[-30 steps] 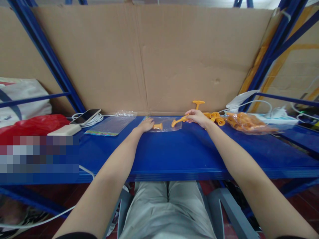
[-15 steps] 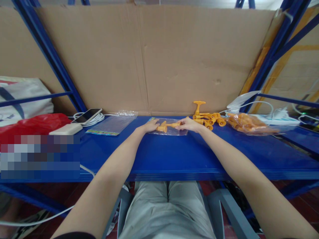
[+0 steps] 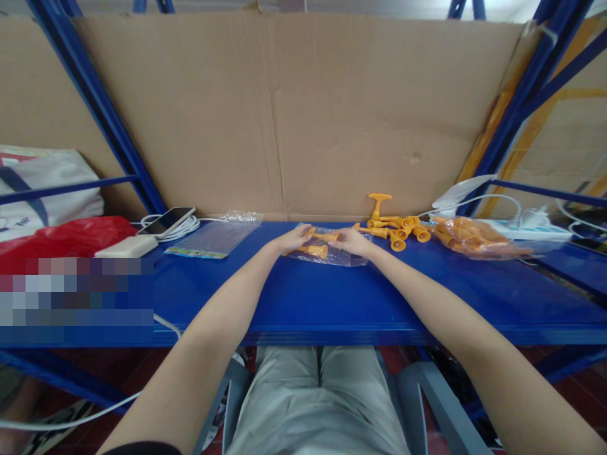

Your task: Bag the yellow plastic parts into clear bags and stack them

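My left hand (image 3: 294, 239) is closed at the left end of an orange plastic piece (image 3: 326, 237). At that piece's other end, the fingers of my right hand (image 3: 353, 242) are closed too. Just below it lies a second orange piece with a flared cup end (image 3: 317, 251), partly covered by my left hand. Both pieces are at a clear plastic bag (image 3: 348, 258) spread on the blue shelf (image 3: 327, 297); whether the upper one is inside the bag I cannot tell. Right of my right hand is a pile of similar T-handled orange pieces (image 3: 398, 231), one standing upright.
Another clear bag (image 3: 208, 239) lies flat on the left, near a phone (image 3: 167, 221), coiled white cable, a white box (image 3: 126, 247) and a red bag (image 3: 90, 237). A filled bag of orange pieces (image 3: 469, 237) lies right. Cardboard (image 3: 332, 114) stands behind.
The flared piece now lies lower and farther right. My left hand has moved right and slightly up to the upper piece. The bag beneath has shifted right and toward me.
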Motion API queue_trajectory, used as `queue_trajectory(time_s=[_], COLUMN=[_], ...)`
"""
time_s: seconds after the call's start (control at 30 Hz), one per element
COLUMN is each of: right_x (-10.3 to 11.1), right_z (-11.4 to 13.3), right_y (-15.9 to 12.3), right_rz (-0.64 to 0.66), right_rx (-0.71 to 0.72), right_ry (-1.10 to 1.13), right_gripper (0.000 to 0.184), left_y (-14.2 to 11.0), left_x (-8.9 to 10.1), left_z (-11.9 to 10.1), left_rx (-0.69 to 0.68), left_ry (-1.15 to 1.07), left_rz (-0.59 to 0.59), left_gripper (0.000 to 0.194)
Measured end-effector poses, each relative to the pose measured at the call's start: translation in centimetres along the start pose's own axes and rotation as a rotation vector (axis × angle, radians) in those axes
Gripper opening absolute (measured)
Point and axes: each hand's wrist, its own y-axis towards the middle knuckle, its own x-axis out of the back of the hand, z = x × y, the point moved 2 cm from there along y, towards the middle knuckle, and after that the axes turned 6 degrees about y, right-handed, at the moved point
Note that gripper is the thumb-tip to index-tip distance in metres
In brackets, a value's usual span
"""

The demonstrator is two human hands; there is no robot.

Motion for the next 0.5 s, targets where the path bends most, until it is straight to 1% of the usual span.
queue_trajectory(time_s=[0.07,0.13,0.23,0.37,0.5], right_x=[0.0,0.0,0.1,0.1,-0.1], right_z=[-0.1,-0.3,-0.6,-0.6,-0.2], right_y=[0.0,0.1,0.1,0.1,-0.1], right_rz=[-0.016,-0.035,-0.056,-0.08,-0.107], right_rx=[-0.027,-0.054,-0.072,-0.068,-0.126], right_ry=[0.008,0.023,0.04,0.033,0.029], right_gripper=[0.028,0.031,0.034,0.031,0.031], left_y=[0.1,0.2,0.4,0.1,0.0], left_x=[0.3,0.7,1.2,1.4,1.3], left_z=[0.0,0.1,0.3,0.4,0.5], left_rx=[0.064,0.117,0.156,0.174,0.163], left_ry=[-0.1,-0.153,-0.204,-0.271,-0.284], left_rz=[-0.06,-0.144,-0.227,-0.234,-0.23], left_gripper=[0.05,0.047,0.044,0.038,0.031])
